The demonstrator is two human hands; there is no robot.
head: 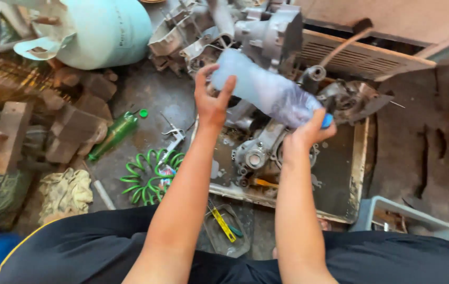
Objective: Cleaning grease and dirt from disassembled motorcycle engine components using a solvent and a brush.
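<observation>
I hold a clear plastic bottle point(266, 89) with a blue cap, tilted sideways above a dirty metal tray point(358, 158). My left hand point(211, 102) grips the bottle's base end at the upper left. My right hand point(308, 131) wraps the neck by the blue cap point(328, 120) at the lower right. Under the bottle, inside the tray, lie grey metal engine parts point(256, 152). More engine casings point(266, 31) are stacked just behind the tray.
A green bottle point(115, 134) and a green coiled hose point(148, 168) lie on the floor to the left. A pale blue gas cylinder point(103, 29) sits at top left, wooden blocks point(72, 126) beside it. A grey plastic crate point(408, 218) is at lower right.
</observation>
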